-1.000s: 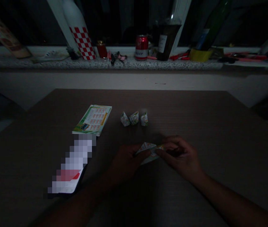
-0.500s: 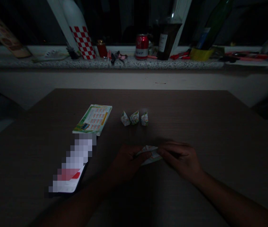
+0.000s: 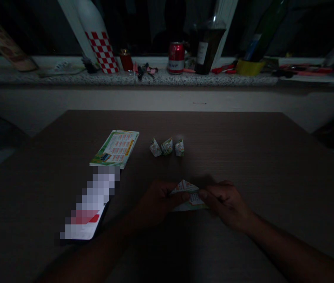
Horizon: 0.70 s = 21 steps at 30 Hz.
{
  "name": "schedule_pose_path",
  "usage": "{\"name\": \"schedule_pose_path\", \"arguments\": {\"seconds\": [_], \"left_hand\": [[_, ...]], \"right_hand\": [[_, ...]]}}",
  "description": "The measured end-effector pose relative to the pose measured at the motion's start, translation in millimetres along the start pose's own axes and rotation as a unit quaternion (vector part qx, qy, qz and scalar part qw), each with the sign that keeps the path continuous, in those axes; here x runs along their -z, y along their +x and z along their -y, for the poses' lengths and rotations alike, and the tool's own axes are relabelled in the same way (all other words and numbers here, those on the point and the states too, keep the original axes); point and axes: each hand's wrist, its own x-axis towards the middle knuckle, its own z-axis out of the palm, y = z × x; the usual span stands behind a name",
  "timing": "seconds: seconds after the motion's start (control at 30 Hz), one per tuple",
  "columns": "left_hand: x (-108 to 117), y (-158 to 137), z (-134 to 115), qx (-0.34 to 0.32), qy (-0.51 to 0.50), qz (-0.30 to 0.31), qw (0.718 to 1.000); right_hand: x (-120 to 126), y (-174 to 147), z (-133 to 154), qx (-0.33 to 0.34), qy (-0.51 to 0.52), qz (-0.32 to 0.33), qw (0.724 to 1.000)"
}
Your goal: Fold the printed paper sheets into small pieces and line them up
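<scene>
A partly folded sheet of printed paper (image 3: pixel 195 198) is held between my two hands above the table, its top coming to a point. My left hand (image 3: pixel 162 200) pinches its left side, thumb lying across the front. At the right side, my right hand (image 3: pixel 227 202) grips the paper between thumb and fingers; some fingertips are hidden behind it. Beyond my hands, three small folded paper pieces (image 3: pixel 167 146) stand in a row on the table. Left of them lies a stack of printed calendar sheets (image 3: pixel 116 147), with green edges.
A phone (image 3: pixel 91 220) with a lit, partly blurred screen lies on the brown table (image 3: pixel 243 145), left of my hands. On the granite windowsill (image 3: pixel 161 79) stand a red can (image 3: pixel 176 58), a checkered bottle (image 3: pixel 103 51), a dark bottle (image 3: pixel 209 49) and a yellow container (image 3: pixel 250 67).
The paper has tilted so more of its printed front and pointed top show. My right hand has shifted slightly down, its fingers more curled behind the paper. The left hand stays nearly in place.
</scene>
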Motion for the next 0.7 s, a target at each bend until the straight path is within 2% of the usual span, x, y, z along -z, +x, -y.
{"name": "schedule_pose_path", "arguments": {"seconds": [0.1, 0.17, 0.4, 0.5, 0.6, 0.7], "left_hand": [[0.9, -0.6, -3.4, 0.006, -0.025, -0.016, 1.000], [1.2, -1.1, -6.2, 0.016, -0.051, -0.016, 0.998], [-0.3, -0.2, -11.4, 0.021, -0.123, -0.006, 0.992], [0.5, 1.8, -7.7, 0.012, -0.142, 0.016, 0.990], [1.8, 3.3, -3.7, -0.007, -0.129, 0.018, 0.992], [1.4, 3.6, -2.0, -0.020, -0.089, 0.003, 0.996]], "right_hand": [[-1.4, -1.0, -4.6, -0.022, 0.061, 0.014, 0.998], [-0.2, -1.1, -9.1, -0.014, 0.096, 0.018, 0.995], [5.2, 3.1, -13.5, -0.023, 0.051, -0.091, 0.994], [3.9, 4.9, -10.8, 0.036, 0.036, -0.107, 0.993], [4.0, 6.6, -7.3, 0.112, 0.037, -0.077, 0.990], [5.2, 7.1, -4.7, 0.130, 0.037, -0.068, 0.989]]}}
